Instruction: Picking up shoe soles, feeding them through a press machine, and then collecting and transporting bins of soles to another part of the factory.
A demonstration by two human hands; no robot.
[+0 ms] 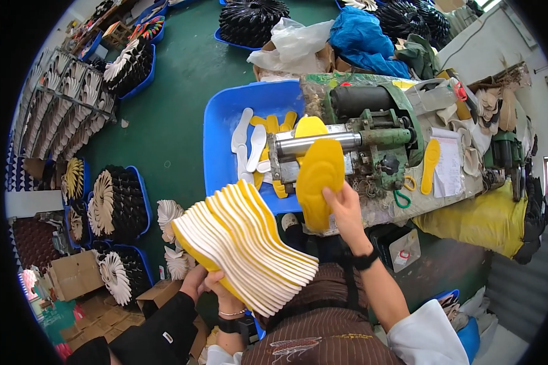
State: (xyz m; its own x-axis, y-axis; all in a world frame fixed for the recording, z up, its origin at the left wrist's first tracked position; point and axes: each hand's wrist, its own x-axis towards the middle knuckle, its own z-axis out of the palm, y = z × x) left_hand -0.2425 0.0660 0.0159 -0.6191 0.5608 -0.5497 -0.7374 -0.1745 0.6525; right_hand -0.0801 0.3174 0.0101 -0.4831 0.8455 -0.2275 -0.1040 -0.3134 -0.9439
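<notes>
One cluttered workbench [429, 204] with a green roller machine [386, 137], on a green floor [170, 121], a rack of insoles [67, 103] at far left. One yellow insole [316, 173], pinched at its lower right edge between thumb and fingers of the right hand [345, 210], partly hiding the steel roller [292, 145]; one fanned white-and-yellow insole stack [249, 243], its lower left edge gripped in the closed left hand [224, 295]. Further: blue tub [219, 137] of loose insoles beyond the stack; a co-worker's hand [193, 282] just beside the left hand.

No legible text; faint marks on the white paper sheet [447, 163], right worktop [421, 203], remain unreadable.
</notes>
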